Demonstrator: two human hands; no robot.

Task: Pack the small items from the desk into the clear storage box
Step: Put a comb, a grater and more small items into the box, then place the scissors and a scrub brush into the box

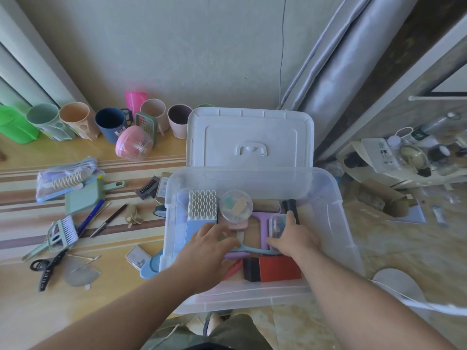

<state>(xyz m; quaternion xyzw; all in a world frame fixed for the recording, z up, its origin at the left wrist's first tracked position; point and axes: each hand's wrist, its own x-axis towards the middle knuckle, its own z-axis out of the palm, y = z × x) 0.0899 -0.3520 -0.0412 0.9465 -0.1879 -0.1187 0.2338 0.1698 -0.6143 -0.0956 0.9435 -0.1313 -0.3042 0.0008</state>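
Note:
The clear storage box [336, 223] stands at the desk's right end with its white lid [250, 137] raised behind it. Both my hands are inside it. My left hand [209, 241] lies with fingers spread over a light blue hanger-shaped piece [255, 250] and a purple item. My right hand [293, 236] grips a small clear case [276, 224] beside a black cylinder [290, 205]. Packed in the box are a white wavy comb block [202, 203], a round clear container [236, 205], a red box [280, 268] and a black box.
On the wooden desk [25, 311] to the left lie a zip pouch [65, 180], a green mirror [86, 198], pens, a green brush [60, 236], a black hair claw [48, 269] and a small clear case [137, 256]. Several cups [111, 125] line the back wall.

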